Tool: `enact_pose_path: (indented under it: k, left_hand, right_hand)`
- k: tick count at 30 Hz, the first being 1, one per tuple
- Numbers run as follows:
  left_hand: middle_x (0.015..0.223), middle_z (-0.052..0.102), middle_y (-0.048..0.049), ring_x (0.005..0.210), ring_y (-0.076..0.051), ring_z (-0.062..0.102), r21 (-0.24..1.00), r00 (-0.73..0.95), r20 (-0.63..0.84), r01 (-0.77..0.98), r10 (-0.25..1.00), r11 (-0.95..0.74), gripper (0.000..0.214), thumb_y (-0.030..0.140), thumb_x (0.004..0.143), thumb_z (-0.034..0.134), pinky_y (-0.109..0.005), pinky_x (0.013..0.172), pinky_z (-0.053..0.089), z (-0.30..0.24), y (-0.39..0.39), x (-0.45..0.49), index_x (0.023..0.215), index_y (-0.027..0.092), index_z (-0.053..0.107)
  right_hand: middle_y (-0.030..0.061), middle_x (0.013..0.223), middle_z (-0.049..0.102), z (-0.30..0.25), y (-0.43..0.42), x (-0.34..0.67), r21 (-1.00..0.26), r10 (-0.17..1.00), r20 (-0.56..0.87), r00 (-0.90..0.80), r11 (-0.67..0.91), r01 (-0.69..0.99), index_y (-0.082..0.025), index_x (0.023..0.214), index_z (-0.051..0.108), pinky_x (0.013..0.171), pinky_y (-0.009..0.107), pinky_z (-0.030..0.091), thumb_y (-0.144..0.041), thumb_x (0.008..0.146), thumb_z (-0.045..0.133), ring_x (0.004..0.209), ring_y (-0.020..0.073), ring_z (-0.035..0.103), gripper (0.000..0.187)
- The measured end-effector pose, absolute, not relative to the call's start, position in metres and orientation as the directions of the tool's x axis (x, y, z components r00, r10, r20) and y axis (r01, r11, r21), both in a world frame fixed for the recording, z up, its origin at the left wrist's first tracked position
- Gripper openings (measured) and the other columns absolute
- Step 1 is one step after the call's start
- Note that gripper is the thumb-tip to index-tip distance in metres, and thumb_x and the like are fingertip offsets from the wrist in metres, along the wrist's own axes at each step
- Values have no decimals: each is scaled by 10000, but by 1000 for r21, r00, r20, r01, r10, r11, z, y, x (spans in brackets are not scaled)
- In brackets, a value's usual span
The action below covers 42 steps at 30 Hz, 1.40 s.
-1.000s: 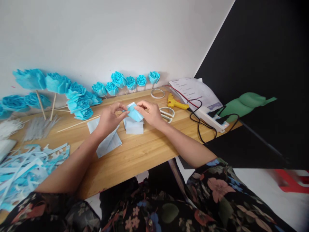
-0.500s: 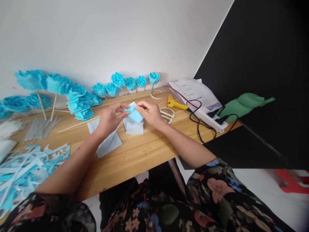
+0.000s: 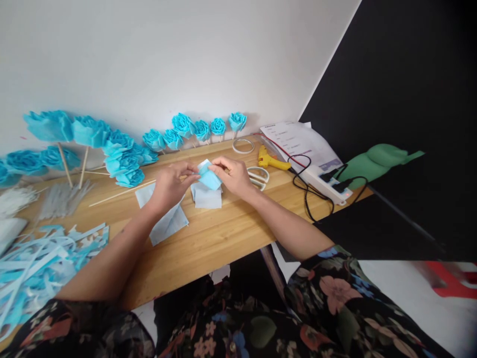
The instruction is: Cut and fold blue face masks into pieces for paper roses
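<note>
Between my two hands is a small light-blue piece of fabric point(image 3: 209, 179), held above the table. My left hand point(image 3: 174, 184) pinches its left edge between thumb and fingers. With thumb and forefinger, my right hand point(image 3: 231, 175) grips its upper right side. Directly below lies a small stack of pale-blue fabric pieces point(image 3: 207, 199), partly covered by the held one. Larger pale-blue fabric sheets point(image 3: 169, 226) lie flat on the wooden table point(image 3: 219, 233), under and beside my left wrist. A pair of white-handled scissors point(image 3: 259, 176) is partly hidden behind my right hand.
Several blue fabric flowers on sticks point(image 3: 122, 159) line the wall. Blue and white scraps point(image 3: 48, 263) heap at the left, near clear thin sticks point(image 3: 61, 201). At right are a tape roll point(image 3: 243, 145), a yellow glue gun point(image 3: 274, 160), papers point(image 3: 298, 141) and a corded power strip point(image 3: 328, 184).
The held piece has shifted very slightly right and down in my fingers. Both hands keep their pinch, and nothing on the table has been moved.
</note>
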State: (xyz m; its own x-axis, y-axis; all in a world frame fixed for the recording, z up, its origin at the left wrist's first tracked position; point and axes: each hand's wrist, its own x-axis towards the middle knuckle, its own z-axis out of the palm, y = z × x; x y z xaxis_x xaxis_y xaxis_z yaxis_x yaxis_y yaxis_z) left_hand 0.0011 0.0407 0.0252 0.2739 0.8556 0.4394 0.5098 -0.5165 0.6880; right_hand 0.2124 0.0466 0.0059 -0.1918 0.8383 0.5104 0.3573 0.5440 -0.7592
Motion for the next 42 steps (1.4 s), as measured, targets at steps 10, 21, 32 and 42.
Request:
enact_pose_path:
  k: [10,21,32,42]
  left_hand:
    - [920,791,-72,818,-211,720,559,548,337,538,766,-631,246,406,940,648,-303,772,502,23,44,-5,996,198,766]
    - [799,706,-35,705,-156,620,635,750,120,446,651,-631,281,436,930,651,-247,651,384,18,45,-4,860,178,738]
    - [600,583,-7,561,-127,478,607,651,211,497,729,-620,434,497,923,630,-264,575,302,34,45,-7,629,180,587]
    - [512,489,26,492,-113,425,608,649,278,452,708,-653,514,557,894,660,-268,523,295,27,47,-8,556,193,528]
  right_hand:
    - [-5,703,666,5,48,215,-659,778,584,-232,621,426,-198,825,697,653,260,412,-393,941,613,646,128,564,242]
    - [46,724,706,9,51,225,-499,665,599,-446,746,442,-252,817,735,657,362,450,-361,959,623,676,214,642,212]
    - [21,796,733,4,51,218,-619,746,570,-345,666,416,-191,862,711,697,259,428,-413,995,577,718,132,628,291]
    - [21,825,713,1,50,216,-657,754,529,-390,655,375,-184,893,709,735,250,419,-427,999,570,750,122,615,299]
